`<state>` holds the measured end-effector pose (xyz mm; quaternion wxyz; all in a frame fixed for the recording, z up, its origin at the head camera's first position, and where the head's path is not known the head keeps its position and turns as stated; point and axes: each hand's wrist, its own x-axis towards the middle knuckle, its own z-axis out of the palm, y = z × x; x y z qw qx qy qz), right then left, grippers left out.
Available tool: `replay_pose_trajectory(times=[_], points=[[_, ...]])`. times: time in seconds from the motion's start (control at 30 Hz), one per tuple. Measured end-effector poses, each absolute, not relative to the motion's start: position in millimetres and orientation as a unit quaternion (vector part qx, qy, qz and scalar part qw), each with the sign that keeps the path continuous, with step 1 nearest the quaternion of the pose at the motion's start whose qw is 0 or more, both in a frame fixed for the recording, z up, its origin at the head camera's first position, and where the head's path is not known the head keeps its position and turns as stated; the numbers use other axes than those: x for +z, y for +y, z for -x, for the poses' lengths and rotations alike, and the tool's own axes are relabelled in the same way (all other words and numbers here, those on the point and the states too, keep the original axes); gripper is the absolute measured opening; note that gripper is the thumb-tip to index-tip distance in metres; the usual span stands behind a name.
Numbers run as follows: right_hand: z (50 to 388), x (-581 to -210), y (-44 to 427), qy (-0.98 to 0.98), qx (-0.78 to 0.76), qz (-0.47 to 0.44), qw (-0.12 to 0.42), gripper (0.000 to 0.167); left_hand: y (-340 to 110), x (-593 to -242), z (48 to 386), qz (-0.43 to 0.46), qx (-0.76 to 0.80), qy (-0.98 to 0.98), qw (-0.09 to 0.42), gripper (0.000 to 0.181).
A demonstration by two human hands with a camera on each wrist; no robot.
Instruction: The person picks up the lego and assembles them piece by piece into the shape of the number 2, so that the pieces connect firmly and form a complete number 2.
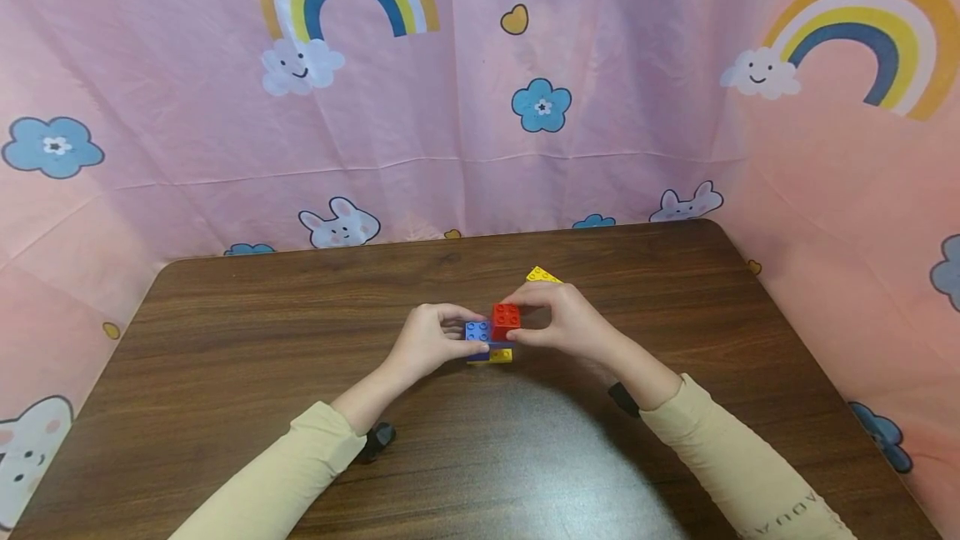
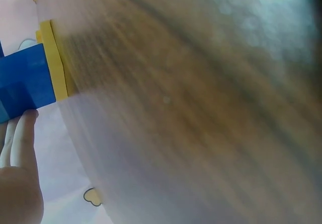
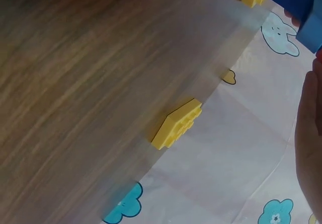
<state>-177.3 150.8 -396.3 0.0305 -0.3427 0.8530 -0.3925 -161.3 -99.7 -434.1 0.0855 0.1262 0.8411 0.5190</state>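
In the head view, a stack of blue bricks (image 1: 477,330) stands on a yellow piece (image 1: 501,355) near the middle of the table. My left hand (image 1: 429,345) grips the blue bricks between thumb and fingers. A red brick (image 1: 506,317) is pinched in my right hand (image 1: 567,322), beside the top blue brick at its right; whether it touches the blue part below cannot be told. The left wrist view shows a blue brick (image 2: 27,78) on the yellow piece (image 2: 54,60), fingers (image 2: 24,141) against it. At the right wrist view's edge is part of my right hand (image 3: 308,133).
Another yellow piece (image 1: 542,275) lies on the brown table (image 1: 247,340) behind my right hand; the right wrist view also shows this yellow piece (image 3: 177,124). A pink patterned curtain (image 1: 480,123) hangs behind the table. Dark objects (image 1: 378,440) show beside both wrists.
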Motion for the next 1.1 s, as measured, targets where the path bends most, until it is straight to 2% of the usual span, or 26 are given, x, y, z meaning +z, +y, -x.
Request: replay_pose_trajectory(times=[0.3,0.87,1.1], points=[[177.6,-393.9,147.9,0.865,-0.344,0.366,0.017,0.036,-99.0,-434.7,161.0,-0.131,0.525,0.837,0.080,0.034],[172.9,-393.0,144.9,0.880,-0.319,0.351,0.003,0.037,-99.5,-435.8,160.4,-0.134,0.524,0.837,0.081,0.034],[170.2,-391.0,141.9,0.891,-0.262,0.370,-0.024,0.039,-99.3,-434.7,160.7,-0.132,0.525,0.837,0.082,0.034]])
